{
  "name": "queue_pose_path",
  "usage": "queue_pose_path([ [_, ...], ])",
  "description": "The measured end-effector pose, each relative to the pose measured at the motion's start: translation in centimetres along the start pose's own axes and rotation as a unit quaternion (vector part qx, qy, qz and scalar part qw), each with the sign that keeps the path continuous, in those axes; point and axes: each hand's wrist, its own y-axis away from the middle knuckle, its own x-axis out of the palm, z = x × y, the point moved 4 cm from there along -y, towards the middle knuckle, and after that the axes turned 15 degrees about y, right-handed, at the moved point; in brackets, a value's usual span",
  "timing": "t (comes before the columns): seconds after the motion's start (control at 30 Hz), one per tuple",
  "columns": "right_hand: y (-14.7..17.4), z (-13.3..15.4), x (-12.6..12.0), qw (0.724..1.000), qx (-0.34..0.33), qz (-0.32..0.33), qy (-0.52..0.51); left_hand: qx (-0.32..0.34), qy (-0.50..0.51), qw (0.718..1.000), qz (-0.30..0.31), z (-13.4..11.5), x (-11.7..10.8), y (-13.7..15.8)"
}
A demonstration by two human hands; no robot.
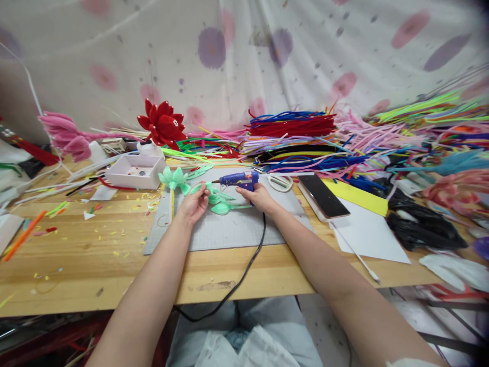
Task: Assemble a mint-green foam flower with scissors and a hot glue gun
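On grey mat (229,229) — glue gun (239,179), 2 hands, bare edges.

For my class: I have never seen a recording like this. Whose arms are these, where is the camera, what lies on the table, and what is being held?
There is one picture, from a camera worn on a person's head, looking down at their own bare arms. The right hand grips a blue glue gun, its black cord trailing off the table edge. The left hand holds a mint green petal piece at the nozzle. Both work over a grey cutting mat on a wooden table. Nearby lie a finished green flower, scissors, a dark phone, a red flower and heaps of coloured pipe cleaners.
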Motion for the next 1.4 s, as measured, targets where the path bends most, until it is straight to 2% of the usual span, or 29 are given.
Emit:
queue_pose_path([
  [1.07,-0.21,-0.54,-0.65,0.999,0.023,-0.036,0.009,-0.009,0.028,0.999,-0.022,-0.02,0.08,0.14],
  [1.23,-0.18,-0.16,-0.34,1.0,0.004,-0.022,0.002,-0.006,0.029,0.999,-0.022,-0.06,-0.03,-0.02],
  [1.4,-0.38,-0.11,-0.4,0.999,-0.01,-0.04,0.008,-0.01,0.031,0.999,-0.022,-0.04,0.02,0.03],
])
